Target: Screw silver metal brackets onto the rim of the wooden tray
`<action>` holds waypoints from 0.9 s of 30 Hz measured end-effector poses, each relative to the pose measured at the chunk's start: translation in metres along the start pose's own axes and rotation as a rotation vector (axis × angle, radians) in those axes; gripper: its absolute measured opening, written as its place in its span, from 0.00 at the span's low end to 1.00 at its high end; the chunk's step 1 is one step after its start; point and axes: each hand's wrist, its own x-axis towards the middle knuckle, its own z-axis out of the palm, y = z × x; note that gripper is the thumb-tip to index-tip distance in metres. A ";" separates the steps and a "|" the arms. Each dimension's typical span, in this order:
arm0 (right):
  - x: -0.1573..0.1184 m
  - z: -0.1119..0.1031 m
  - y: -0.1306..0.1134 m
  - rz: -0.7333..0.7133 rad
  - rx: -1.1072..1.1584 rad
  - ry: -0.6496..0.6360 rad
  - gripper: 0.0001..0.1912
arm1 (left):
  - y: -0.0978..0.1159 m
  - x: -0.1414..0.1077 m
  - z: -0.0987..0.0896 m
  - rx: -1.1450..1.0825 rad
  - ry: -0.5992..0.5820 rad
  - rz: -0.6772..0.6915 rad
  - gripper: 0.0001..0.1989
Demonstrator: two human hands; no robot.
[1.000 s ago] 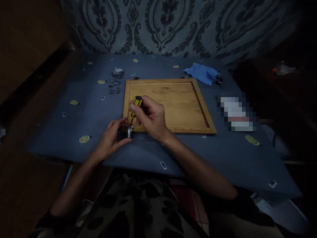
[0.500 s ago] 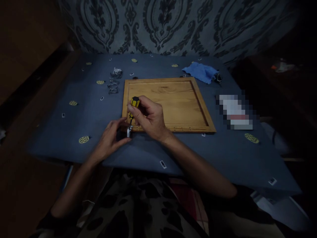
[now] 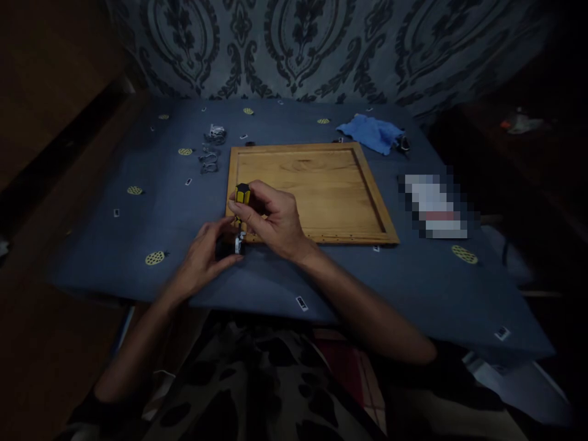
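My right hand (image 3: 280, 225) is closed around the yellow-and-black handle of a screwdriver (image 3: 242, 193), which stands nearly upright. Its shaft points down at a small silver metal hinge (image 3: 238, 244) on the near left corner of a framed wooden door panel (image 3: 316, 190). From the left, my left hand (image 3: 202, 252) steadies the hinge, its thumb on the near side and its fingers on the far side. The screwdriver's tip meets the hinge area, though the exact contact is too small to make out. Small dark holes run along the panel's near rail.
Several metal hinge parts (image 3: 210, 150) lie behind the panel's left side. A crumpled blue cloth (image 3: 372, 133) rests at the back right, with a dark object beside it. A blurred-out white item (image 3: 434, 207) lies to the right. The table's blue cover (image 3: 257, 285) has pineapple prints.
The screwdriver handle has tipped more upright and shifted slightly left and down with my right hand. My left hand and the hinge have stayed nearly in place.
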 end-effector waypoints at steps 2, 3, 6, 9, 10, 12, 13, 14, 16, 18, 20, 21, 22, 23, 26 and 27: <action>0.001 0.000 0.000 -0.001 -0.026 -0.015 0.21 | 0.001 0.001 -0.001 0.005 -0.005 0.004 0.32; 0.001 0.000 0.000 0.000 -0.037 -0.019 0.21 | 0.001 0.001 -0.001 0.007 -0.008 0.004 0.32; 0.002 0.000 0.000 -0.018 -0.047 -0.016 0.22 | 0.002 0.002 -0.001 0.012 -0.015 -0.009 0.32; 0.003 0.001 -0.002 -0.066 -0.037 -0.006 0.23 | 0.002 0.002 -0.001 0.004 -0.010 -0.002 0.32; 0.003 0.001 -0.003 -0.075 -0.040 -0.004 0.23 | 0.001 0.002 0.000 0.002 -0.007 0.005 0.32; 0.003 0.001 -0.005 -0.062 -0.046 0.013 0.24 | 0.001 0.002 0.000 0.000 0.003 0.015 0.32; 0.002 0.001 -0.006 -0.042 -0.045 0.037 0.24 | 0.001 0.002 0.000 0.001 0.005 0.016 0.32; 0.002 0.001 -0.007 -0.016 -0.037 0.075 0.25 | 0.000 0.002 0.001 0.001 0.005 0.018 0.32; 0.002 0.001 -0.008 0.038 -0.013 0.154 0.24 | 0.000 0.002 0.001 -0.005 0.003 0.027 0.33; 0.002 0.001 -0.008 0.066 0.010 0.181 0.24 | -0.001 0.001 0.001 -0.012 0.005 0.040 0.33; 0.002 0.001 -0.007 0.058 0.023 0.145 0.25 | -0.001 0.001 0.001 -0.011 0.006 0.040 0.33; 0.002 0.001 -0.006 0.045 0.022 0.120 0.25 | -0.001 0.001 0.000 -0.004 0.004 0.032 0.33; 0.002 0.002 -0.005 0.032 0.015 0.101 0.25 | 0.000 0.001 0.000 0.004 0.002 0.023 0.33; 0.002 0.002 -0.004 0.020 0.004 0.088 0.25 | 0.000 0.001 0.000 0.013 -0.002 0.011 0.33; 0.001 0.003 -0.003 0.008 -0.018 0.075 0.25 | 0.001 0.001 -0.001 0.018 -0.005 -0.003 0.34; 0.001 0.003 -0.002 0.010 -0.018 0.076 0.25 | 0.001 0.001 -0.001 0.012 -0.006 0.001 0.34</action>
